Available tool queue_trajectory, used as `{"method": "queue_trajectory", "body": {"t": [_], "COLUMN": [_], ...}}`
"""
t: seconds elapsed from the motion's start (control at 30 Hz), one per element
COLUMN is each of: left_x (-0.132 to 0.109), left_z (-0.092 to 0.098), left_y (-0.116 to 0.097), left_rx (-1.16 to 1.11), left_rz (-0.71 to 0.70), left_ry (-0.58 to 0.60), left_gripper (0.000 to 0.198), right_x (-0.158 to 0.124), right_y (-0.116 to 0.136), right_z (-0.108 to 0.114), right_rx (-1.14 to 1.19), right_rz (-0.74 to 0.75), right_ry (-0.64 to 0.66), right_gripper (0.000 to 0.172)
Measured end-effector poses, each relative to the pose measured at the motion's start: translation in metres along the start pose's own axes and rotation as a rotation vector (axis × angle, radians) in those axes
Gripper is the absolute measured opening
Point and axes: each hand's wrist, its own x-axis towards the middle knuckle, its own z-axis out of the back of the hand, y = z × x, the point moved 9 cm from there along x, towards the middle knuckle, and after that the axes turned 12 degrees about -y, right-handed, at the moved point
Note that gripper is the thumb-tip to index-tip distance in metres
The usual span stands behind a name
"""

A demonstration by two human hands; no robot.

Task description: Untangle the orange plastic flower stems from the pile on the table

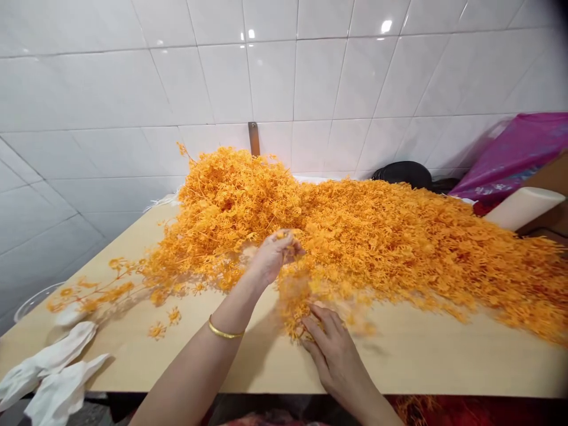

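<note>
My left hand [277, 254] is closed in a pinch on an orange artificial flower sprig [295, 299] at the near edge of the pile. The sprig hangs down below my fingers and is blurred by motion. My right hand [332, 349] lies low over the table, fingers stretched out and a little apart, their tips touching the sprig's lower blossoms. Behind both hands a large heap of orange artificial flowers [377, 236] spreads across the table, higher at the left. A gold bangle [225, 332] circles my left wrist.
Two loose blossoms [157, 330] lie on the wooden table [444, 367] at left. White gloves [57, 367] hang at its left front corner. A pale bottle [526, 208], black round item [403, 173] and purple bag [510, 157] are at right. A tiled wall [319, 77] stands behind.
</note>
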Motion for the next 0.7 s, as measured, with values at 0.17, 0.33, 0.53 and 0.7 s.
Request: {"method": "queue_trajectory", "body": {"t": [0.17,0.33,0.53,0.7], "left_x": [0.027,0.038,0.045,0.049], "left_z": [0.045,0.058,0.062,0.062], "left_y": [0.052,0.062,0.06,0.061], "left_rx": [0.068,0.055,-0.046,-0.093], "left_rz": [0.168,0.192,0.16,0.162], "left_ry": [-0.096,-0.044,0.004,0.041], "left_gripper": [0.021,0.019,0.015,0.018], "right_x": [0.001,0.005,0.053,0.118], "right_y": [-0.004,0.008,0.007,-0.034], "right_z": [0.002,0.01,0.073,0.073], "right_rx": [-0.016,-0.021,0.098,0.15], "right_rz": [-0.024,0.02,-0.032,-0.179], "right_ry": [-0.016,0.094,-0.226,-0.364], "right_gripper": [0.026,0.031,0.022,0.023]}}
